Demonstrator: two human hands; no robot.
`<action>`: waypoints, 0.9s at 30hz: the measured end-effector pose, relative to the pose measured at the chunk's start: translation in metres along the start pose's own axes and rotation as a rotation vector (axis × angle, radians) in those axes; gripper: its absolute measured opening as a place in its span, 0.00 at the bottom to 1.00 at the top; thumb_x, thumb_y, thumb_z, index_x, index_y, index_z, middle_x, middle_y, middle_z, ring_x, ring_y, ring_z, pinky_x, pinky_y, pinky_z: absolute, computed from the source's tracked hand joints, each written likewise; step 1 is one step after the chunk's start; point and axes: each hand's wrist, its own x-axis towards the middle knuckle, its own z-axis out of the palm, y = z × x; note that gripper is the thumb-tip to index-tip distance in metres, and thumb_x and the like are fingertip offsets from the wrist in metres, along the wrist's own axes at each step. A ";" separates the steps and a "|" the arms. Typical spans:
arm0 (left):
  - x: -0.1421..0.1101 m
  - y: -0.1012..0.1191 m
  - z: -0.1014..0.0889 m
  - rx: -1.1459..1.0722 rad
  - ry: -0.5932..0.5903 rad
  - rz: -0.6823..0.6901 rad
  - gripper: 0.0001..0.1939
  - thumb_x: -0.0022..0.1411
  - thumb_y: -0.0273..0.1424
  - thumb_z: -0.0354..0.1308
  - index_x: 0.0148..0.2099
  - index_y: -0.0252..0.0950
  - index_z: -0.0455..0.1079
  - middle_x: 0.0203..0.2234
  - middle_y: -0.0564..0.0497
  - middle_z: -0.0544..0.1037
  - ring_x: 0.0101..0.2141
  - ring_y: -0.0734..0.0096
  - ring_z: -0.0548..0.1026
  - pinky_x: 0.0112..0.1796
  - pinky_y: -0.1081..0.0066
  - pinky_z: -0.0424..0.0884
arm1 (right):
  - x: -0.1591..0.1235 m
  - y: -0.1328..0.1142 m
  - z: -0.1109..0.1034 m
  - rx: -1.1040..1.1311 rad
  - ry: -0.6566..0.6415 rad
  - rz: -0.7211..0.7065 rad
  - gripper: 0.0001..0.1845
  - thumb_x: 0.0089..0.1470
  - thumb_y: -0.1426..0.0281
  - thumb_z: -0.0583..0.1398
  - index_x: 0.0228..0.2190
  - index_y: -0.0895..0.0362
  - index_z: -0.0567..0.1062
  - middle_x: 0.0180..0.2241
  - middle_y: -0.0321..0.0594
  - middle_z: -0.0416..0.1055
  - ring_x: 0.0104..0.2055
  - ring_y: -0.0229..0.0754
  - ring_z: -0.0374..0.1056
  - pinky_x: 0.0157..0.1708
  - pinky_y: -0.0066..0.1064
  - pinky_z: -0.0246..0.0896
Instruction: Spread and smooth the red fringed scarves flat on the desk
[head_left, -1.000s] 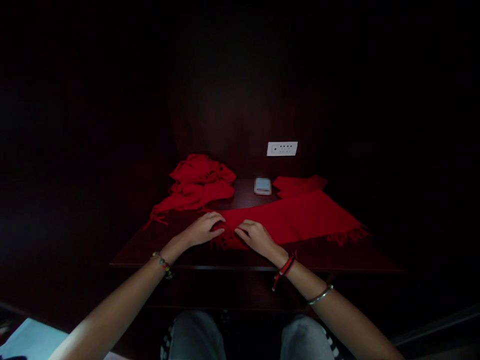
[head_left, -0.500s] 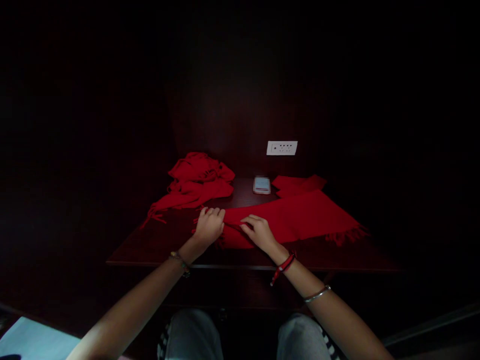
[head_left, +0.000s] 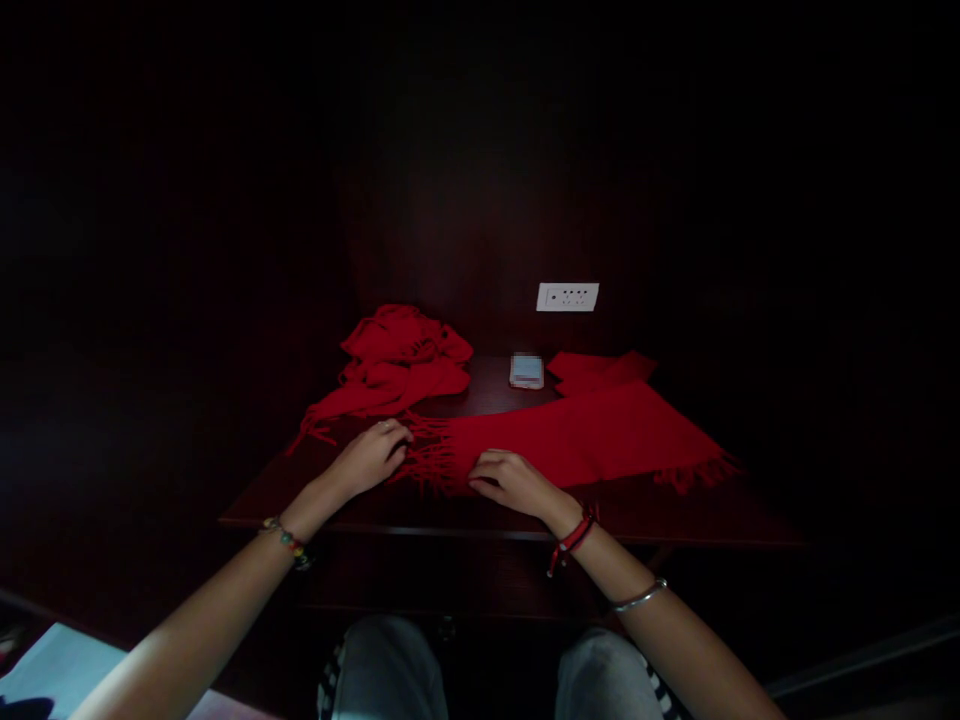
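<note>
A red fringed scarf (head_left: 555,440) lies spread flat across the dark table, its left fringe (head_left: 431,455) fanned out. At the tips of that fringe is my left hand (head_left: 371,457), fingers bent and thumb apart, with nothing visibly gripped. My right hand (head_left: 514,482) rests on the scarf just right of the fringe. Its fingers are curved down on the cloth, and I see no fabric lifted between them. Behind the scarf's right part, more folded red cloth (head_left: 600,370) lies partly overlapped by it.
A crumpled heap of red fringed cloth (head_left: 405,360) sits at the back left of the table (head_left: 315,510). A small pale, blurred-out object (head_left: 526,371) stands at the back. A white power socket (head_left: 568,297) is on the dark wall. My knees are below the table's front edge.
My left hand has let go of the scarf's end and moved left. The end, turned up before, now lies flat with its fringe showing. My right hand has shifted slightly nearer to me.
</note>
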 end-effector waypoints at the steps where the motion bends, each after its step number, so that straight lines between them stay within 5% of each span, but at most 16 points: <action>1: 0.003 0.009 0.004 -0.079 -0.014 0.085 0.12 0.56 0.26 0.44 0.41 0.37 0.65 0.39 0.49 0.69 0.41 0.69 0.66 0.44 0.70 0.61 | -0.001 0.000 0.000 0.014 -0.010 -0.006 0.11 0.54 0.70 0.52 0.32 0.56 0.74 0.29 0.39 0.68 0.33 0.36 0.62 0.35 0.26 0.56; 4: 0.012 0.031 0.011 -0.188 -0.112 0.293 0.13 0.55 0.23 0.46 0.41 0.39 0.66 0.40 0.51 0.69 0.43 0.72 0.64 0.46 0.71 0.58 | -0.005 0.000 -0.001 0.058 -0.026 0.008 0.10 0.52 0.68 0.54 0.35 0.55 0.73 0.32 0.39 0.67 0.36 0.37 0.62 0.38 0.28 0.55; 7: 0.017 0.031 0.009 -0.106 -0.186 0.330 0.16 0.50 0.18 0.46 0.37 0.40 0.67 0.36 0.52 0.70 0.41 0.71 0.65 0.45 0.70 0.57 | -0.011 0.003 -0.001 0.082 -0.045 0.047 0.13 0.50 0.66 0.56 0.39 0.54 0.71 0.36 0.40 0.66 0.40 0.39 0.60 0.43 0.32 0.53; 16: 0.006 -0.043 -0.015 0.165 -0.205 0.084 0.13 0.47 0.17 0.46 0.27 0.37 0.67 0.32 0.50 0.71 0.37 0.67 0.66 0.40 0.67 0.59 | -0.017 0.005 0.002 0.069 -0.085 0.060 0.17 0.51 0.65 0.55 0.44 0.53 0.68 0.41 0.41 0.64 0.44 0.40 0.58 0.44 0.34 0.52; 21: 0.019 -0.003 -0.005 -0.055 -0.058 0.274 0.16 0.51 0.18 0.43 0.39 0.38 0.66 0.40 0.51 0.68 0.42 0.71 0.64 0.46 0.70 0.58 | -0.008 0.009 -0.013 0.134 -0.155 -0.010 0.15 0.53 0.64 0.52 0.42 0.54 0.69 0.39 0.40 0.65 0.42 0.38 0.61 0.43 0.31 0.55; 27: 0.029 0.022 0.019 -0.107 -0.124 0.361 0.13 0.52 0.20 0.44 0.36 0.38 0.65 0.34 0.52 0.69 0.38 0.73 0.66 0.43 0.73 0.60 | 0.010 0.046 -0.024 -0.013 -0.040 0.098 0.22 0.54 0.60 0.49 0.48 0.57 0.64 0.46 0.46 0.63 0.49 0.42 0.57 0.48 0.36 0.51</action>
